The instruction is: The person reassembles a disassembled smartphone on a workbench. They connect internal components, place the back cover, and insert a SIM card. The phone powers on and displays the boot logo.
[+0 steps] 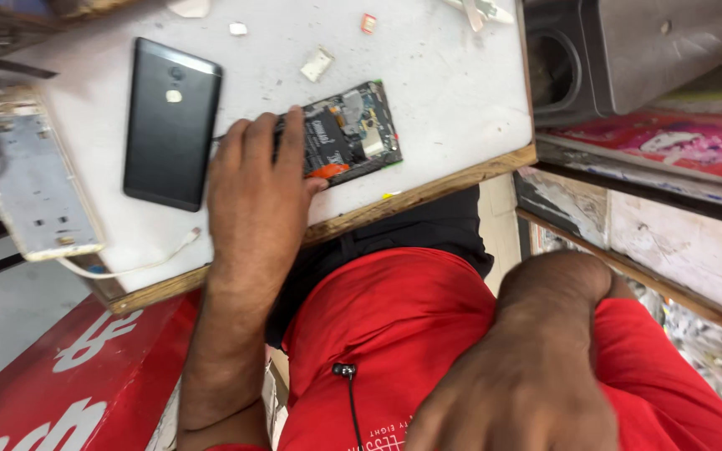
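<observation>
Left hand [256, 196] lies flat on the opened phone [353, 134] at the near edge of the white worktop [444, 75], fingers [290, 138] together and pressed over its one end; the phone's long axis slants up to the right, circuit side up. Right hand [536, 367] rests by the red shirt [411, 317], fingers unclear, and a dark back cover [170, 121] lies just left.
</observation>
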